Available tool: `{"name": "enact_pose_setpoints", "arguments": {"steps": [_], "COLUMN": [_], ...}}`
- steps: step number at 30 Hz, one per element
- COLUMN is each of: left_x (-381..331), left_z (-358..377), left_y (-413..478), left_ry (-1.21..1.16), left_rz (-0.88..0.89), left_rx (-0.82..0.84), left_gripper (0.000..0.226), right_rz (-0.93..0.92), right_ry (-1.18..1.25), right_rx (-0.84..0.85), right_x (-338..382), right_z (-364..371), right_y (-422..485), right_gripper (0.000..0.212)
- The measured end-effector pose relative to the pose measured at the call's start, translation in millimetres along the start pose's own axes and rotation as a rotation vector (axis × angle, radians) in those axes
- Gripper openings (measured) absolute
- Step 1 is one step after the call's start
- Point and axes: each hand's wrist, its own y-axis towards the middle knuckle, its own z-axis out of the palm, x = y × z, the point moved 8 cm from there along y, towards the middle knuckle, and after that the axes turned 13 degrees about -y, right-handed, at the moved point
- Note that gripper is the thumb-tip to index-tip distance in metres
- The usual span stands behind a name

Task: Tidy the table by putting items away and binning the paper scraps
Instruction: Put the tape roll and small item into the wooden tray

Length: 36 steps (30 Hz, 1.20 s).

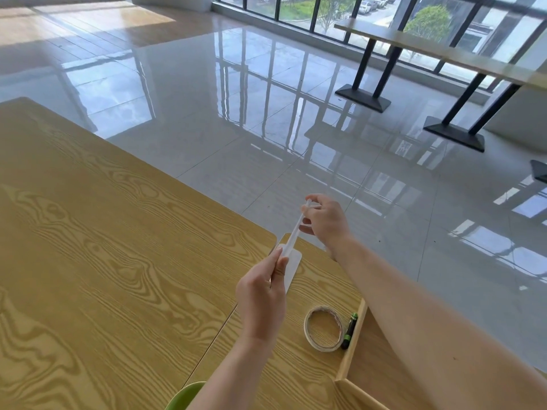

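Observation:
Above the wooden table [103,232], near its far right corner, both hands hold one white paper strip [293,232]. My left hand [263,294] pinches its lower end, where a wider white flap [292,267] hangs down. My right hand [324,218] pinches the upper end between fingertips and thumb, out over the table's edge. A roll of tape [324,328] lies flat on the table below my right forearm. A green and black marker [349,331] lies beside the roll, against a wooden tray's rim.
A wooden tray [353,347] sits at the table's right edge under my right arm. A green rounded object [183,395] shows at the bottom edge. Glossy tiled floor [266,113] lies beyond the table, with a long bench table [444,51] on black legs by the windows.

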Motion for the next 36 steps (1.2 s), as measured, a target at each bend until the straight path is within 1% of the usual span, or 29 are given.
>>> {"name": "enact_pose_setpoints", "arguments": {"steps": [5,11,14,16,20,25,29,30,33,36], "left_x": [-7.1,-14.1,-14.1,-13.9,-11.6,-9.6,-8.1,-8.9,-16.9,-17.6], "left_z": [1.2,8.0,8.5,8.2,4.7,4.3,1.1,-0.4,-2.6,-4.5], "left_y": [0.9,4.0,4.6,4.2,4.4,5.0,1.0,-0.5,-3.7,-14.9], "left_ry": [0.073,0.315,0.326,0.294,0.232,0.232,0.153,0.149,0.247,0.309], "left_rz": [0.086,0.275,0.301,0.282,0.170,0.063,-0.033,-0.040,0.011,0.039], "left_rx": [0.038,0.155,0.166,0.154,0.132,0.145,0.153,0.148,0.146,0.195], "left_gripper": [0.029,0.027,0.027,0.026,0.027,0.031,0.045,0.045,0.040,0.046], "right_rz": [0.005,-0.003,-0.007,0.002,0.007,0.006,0.055,0.054,0.009,-0.038], "right_ry": [0.030,0.050,0.050,0.059,0.063,0.086,0.156,0.144,-0.019,-0.233], "right_rx": [0.007,0.007,0.004,0.006,-0.003,0.008,-0.024,-0.043,-0.058,0.018], "right_x": [-3.3,-4.1,-4.6,-5.8,-6.9,-8.5,-15.8,-18.0,-27.7,-44.8], "right_z": [-0.7,-1.2,-1.3,-0.9,0.3,-0.2,-11.5,-15.9,-27.5,-27.6], "right_y": [0.7,1.0,1.8,2.8,2.6,1.0,-4.7,-7.4,-21.7,-40.0], "right_gripper": [0.029,0.029,0.030,0.030,0.035,0.043,0.045,0.045,0.043,0.041]}}
